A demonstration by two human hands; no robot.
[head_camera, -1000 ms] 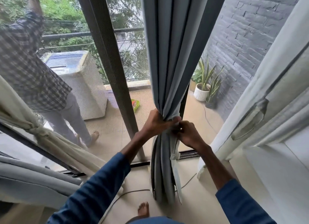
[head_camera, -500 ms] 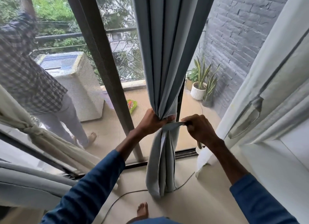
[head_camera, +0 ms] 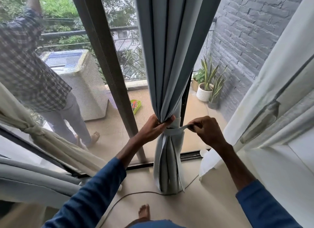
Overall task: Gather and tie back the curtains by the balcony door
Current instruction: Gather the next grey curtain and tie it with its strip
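A grey-blue curtain [head_camera: 169, 49] hangs in front of the balcony door, bunched into a narrow bundle at waist height. My left hand [head_camera: 155, 125] grips the bundle from the left at its pinched point. A matching fabric tie-back strip [head_camera: 178, 128] wraps around the bundle just below that grip. My right hand [head_camera: 206, 128] pinches the free end of the strip and holds it out to the right, taut. Below the strip the curtain's lower folds [head_camera: 168, 168] reach the floor.
A cream curtain [head_camera: 42, 137] is knotted at the left, a white curtain [head_camera: 271, 100] hangs at the right. The dark door frame [head_camera: 108, 66] stands left of the bundle. A person in a checked shirt [head_camera: 28, 66] stands beyond the glass. A cable [head_camera: 136, 193] lies on the floor by my foot [head_camera: 144, 210].
My right hand has drawn the strip's end away from the bundle to the right, and the strip now circles the curtain. My left hand keeps its grip on the bundle.
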